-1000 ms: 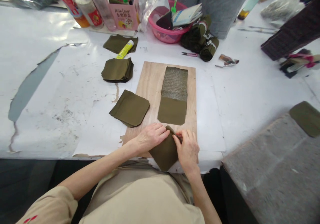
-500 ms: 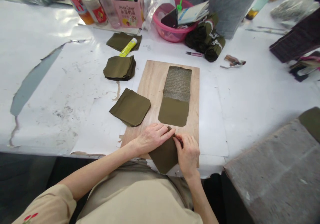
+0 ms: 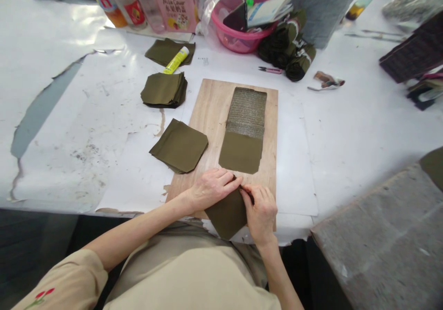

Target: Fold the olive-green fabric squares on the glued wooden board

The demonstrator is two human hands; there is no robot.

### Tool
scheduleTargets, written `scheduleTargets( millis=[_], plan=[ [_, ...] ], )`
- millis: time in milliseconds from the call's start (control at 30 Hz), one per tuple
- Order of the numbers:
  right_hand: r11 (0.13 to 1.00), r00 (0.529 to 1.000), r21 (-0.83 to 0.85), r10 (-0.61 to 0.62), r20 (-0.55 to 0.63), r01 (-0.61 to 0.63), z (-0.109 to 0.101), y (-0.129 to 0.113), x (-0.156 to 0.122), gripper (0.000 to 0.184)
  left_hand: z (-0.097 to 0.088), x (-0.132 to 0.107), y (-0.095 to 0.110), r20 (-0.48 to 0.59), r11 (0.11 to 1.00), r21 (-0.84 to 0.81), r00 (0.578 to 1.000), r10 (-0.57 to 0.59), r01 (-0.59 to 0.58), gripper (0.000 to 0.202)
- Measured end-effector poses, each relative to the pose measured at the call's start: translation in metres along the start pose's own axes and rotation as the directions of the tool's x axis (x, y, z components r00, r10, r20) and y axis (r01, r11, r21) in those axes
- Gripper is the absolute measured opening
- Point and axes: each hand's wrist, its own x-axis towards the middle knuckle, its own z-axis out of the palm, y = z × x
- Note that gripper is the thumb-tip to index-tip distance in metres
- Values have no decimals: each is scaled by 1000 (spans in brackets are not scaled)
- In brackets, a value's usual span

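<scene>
L hand (image 3: 215, 189) is grasping the upper corner of a flat, dark olive cloth pc (image 3: 226, 215), fingers curling over its edge; R hand (image 3: 261, 211) is pinching the same pc's upper R edge btwn thumb & index, the two sets of fingertips nearly meeting. That pc is lying at the near end of a pale, rectangular wooden board (image 3: 207, 107), its lowest corner sticking out toward the wearer's beige top (image 3: 190, 273). Just beyond the hands, a long olive panel w/ a grey-striped, rough-looking upper part (image 3: 244, 130) is lying flat on the board. A pile of olive squares w/ clipped corners (image 3: 180, 146) is overlapping the board's L edge; farther up, a thicker olive cloth stack (image 3: 162, 88) is sitting on the white paper-covered table (image 3: 294, 153), and a yellow tube w/ white cap (image 3: 176, 61) is resting on a third olive stack (image 3: 157, 50). Pink-handled snips (image 3: 270, 70) are lying near a round pink plastic basin (image 3: 238, 40), approx. beyond the board's far edge.
</scene>
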Motion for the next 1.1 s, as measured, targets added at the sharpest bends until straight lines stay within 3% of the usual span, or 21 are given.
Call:
scheduleTargets(
  millis=[133, 400, 1100],
  plan=[
    [1000, 999, 19, 19, -41, -18, 1, 0, -1, 16, 2, -1, 0, -33, 1000, -30, 999, -3, 2, 23],
    [998, 999, -32, -47, -13, 46, -3, -3, -1, 19, 2, -2, -1, -55, 996, -89, 998, -22, 17, 26],
    [993, 998, -107, -54, -12, 52, -1, -4, -1, 26, 1, -3, 0, -57, 1000, -23, 998, -11, 9, 21]
  ],
)
